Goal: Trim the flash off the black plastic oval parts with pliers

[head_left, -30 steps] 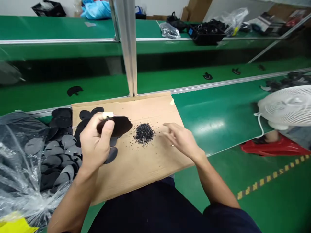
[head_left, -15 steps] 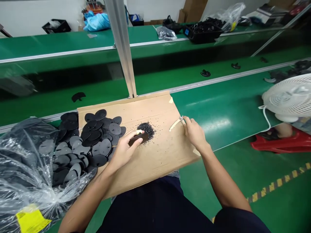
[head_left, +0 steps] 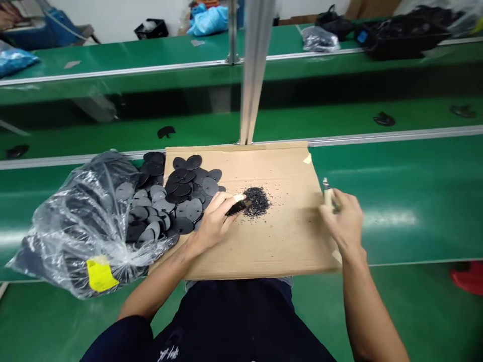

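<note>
My left hand [head_left: 217, 218] pinches a dark oval disc [head_left: 238, 206] by its edge, with a pale wrap on one fingertip. The disc is tilted beside a heap of small black plastic bits [head_left: 257, 201] on the cardboard sheet [head_left: 279, 246]. Over the right edge of the cardboard, my right hand [head_left: 343, 218] is closed around small nippers [head_left: 326, 193] with cream handles. Their metal tip points up and away from me; the palm hides most of the handles. To the left of my left hand lies a pile of black discs [head_left: 181, 186], some plain side up, others showing small nubs.
A clear plastic bag [head_left: 83, 216] with a yellow label sits left of the pile. A metal post [head_left: 254, 75] rises behind the cardboard. Black parts [head_left: 384, 119] lie on the green belt beyond the rail. A black tray [head_left: 400, 37] stands on the far shelf.
My view has swung left, so the scene sits further right. The nippers have turned in my right hand, from a handle pointing toward the cardboard to the tip pointing up. My left hand keeps the disc.
</note>
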Demonstrator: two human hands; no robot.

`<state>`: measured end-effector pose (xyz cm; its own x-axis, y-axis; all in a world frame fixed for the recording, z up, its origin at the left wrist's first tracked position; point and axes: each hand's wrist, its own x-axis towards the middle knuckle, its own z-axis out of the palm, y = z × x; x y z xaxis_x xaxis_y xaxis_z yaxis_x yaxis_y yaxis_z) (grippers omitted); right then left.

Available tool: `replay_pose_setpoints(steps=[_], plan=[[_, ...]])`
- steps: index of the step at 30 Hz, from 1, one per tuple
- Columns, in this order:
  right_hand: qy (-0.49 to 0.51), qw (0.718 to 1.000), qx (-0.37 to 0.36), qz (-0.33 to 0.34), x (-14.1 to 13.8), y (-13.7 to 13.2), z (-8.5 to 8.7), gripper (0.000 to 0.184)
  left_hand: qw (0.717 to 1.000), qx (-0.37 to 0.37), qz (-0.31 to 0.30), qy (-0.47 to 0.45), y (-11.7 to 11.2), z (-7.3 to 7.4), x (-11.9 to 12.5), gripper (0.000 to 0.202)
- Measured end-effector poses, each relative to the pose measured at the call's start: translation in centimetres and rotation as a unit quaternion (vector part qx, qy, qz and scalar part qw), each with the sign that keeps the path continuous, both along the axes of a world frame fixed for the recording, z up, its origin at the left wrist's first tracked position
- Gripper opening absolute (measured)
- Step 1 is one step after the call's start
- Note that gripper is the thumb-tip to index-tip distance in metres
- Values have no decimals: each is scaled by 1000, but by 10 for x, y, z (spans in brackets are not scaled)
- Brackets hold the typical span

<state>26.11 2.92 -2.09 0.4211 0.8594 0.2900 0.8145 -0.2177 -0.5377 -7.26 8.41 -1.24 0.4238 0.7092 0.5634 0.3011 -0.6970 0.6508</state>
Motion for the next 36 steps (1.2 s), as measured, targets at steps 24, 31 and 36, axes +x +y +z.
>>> replay_pose_setpoints(steps=[24, 31, 36], plan=[[-124, 848, 33, 515, -87, 55, 50, 39, 979, -118, -65, -155, 23, -8, -1, 28], [-157, 848, 32, 505, -84, 56, 42, 34, 980, -117, -70, -142, 26, -14, 0, 30], [-187, 852, 25, 488, -82, 52, 38, 34, 981, -121, -73, -132, 26, -16, 2, 29]])
